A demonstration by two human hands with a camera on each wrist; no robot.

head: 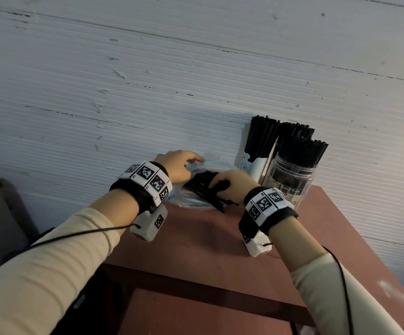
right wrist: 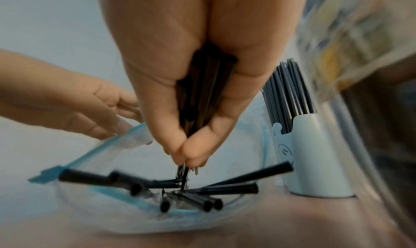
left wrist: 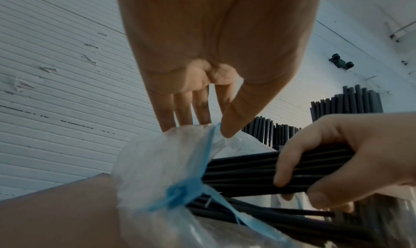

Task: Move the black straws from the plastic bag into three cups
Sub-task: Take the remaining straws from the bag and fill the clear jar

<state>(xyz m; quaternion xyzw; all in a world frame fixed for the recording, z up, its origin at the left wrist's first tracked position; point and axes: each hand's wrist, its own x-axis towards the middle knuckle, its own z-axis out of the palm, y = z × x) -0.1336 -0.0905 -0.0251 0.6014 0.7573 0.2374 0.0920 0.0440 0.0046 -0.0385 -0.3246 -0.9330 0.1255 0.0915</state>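
PROGRESS: late, all 3 cups (head: pixel 290 165) already hold straws | L hand (head: pixel 180 165) pinches plastic bag (left wrist: pixel 162 162) rim open | R hand (head: pixel 232 186) fist-grips black straws (left wrist: pixel 243 171) bundle at bag mouth | LEFT: few loose straws in bag on surface (head: pixel 196 243)

left hand (head: pixel 179 165): fingers extended, thumb pinching | right hand (head: pixel 232 183): fingers curled in a closed grip
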